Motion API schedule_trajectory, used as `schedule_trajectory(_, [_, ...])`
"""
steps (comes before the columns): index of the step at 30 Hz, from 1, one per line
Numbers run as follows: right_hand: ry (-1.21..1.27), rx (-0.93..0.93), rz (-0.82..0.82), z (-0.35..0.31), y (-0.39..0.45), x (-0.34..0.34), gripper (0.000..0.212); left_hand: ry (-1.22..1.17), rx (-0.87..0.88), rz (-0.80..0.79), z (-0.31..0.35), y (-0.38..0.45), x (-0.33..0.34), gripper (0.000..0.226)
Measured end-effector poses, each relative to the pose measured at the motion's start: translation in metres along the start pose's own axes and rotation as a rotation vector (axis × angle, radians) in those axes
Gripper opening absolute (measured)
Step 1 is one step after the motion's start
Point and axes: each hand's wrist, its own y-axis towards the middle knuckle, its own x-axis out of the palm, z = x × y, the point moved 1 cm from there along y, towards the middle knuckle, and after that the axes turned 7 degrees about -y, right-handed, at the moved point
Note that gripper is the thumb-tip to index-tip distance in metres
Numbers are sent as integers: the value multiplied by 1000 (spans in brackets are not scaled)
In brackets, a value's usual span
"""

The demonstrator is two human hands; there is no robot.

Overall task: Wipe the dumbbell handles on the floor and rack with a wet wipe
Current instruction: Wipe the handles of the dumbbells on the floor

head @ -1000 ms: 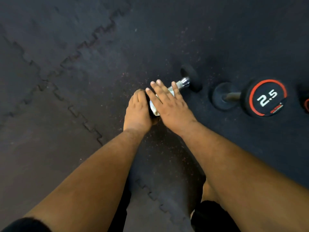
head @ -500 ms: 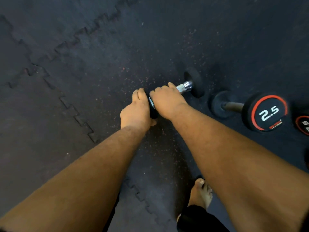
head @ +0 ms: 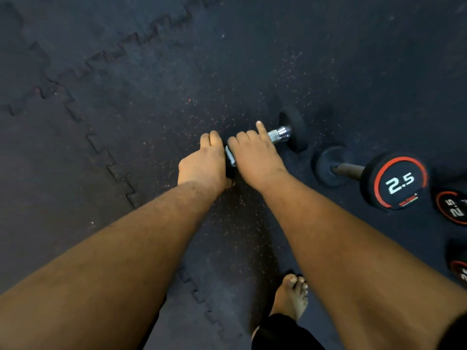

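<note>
The left hand [head: 204, 164] is curled over the near weight head of a small dumbbell [head: 290, 128] lying on the floor, gripping that black end so that most of it is hidden. The right hand [head: 255, 157] is wrapped round the dumbbell's chrome handle [head: 278, 134], with the index finger lifted and pointing away; a sliver of pale material shows between the two hands, too little to say whether it is the wipe. Beyond the right hand's fingers the bare knurled end of the handle runs into the far black head.

Just right of this dumbbell lies a second dumbbell [head: 394, 181], its near head ringed in red and marked 2.5. Further right of that, at the frame edge, two more red-ringed heads [head: 453, 207] are partly cut off.

Everything rests on a dark rubber floor [head: 126, 84] of interlocking tiles, speckled with red flecks, jigsaw seams running left of the dumbbell. Nearer than the dumbbell, a bare foot [head: 292, 298] stands on the floor.
</note>
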Motion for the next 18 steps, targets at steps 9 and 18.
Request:
schedule_trajectory(9, [44, -15, -133, 4, 12, -18, 20, 23, 32, 14, 1, -8, 12, 123])
schedule_trajectory(18, [-18, 31, 73, -4, -63, 33, 64, -101, 121, -73, -14, -12, 17, 123])
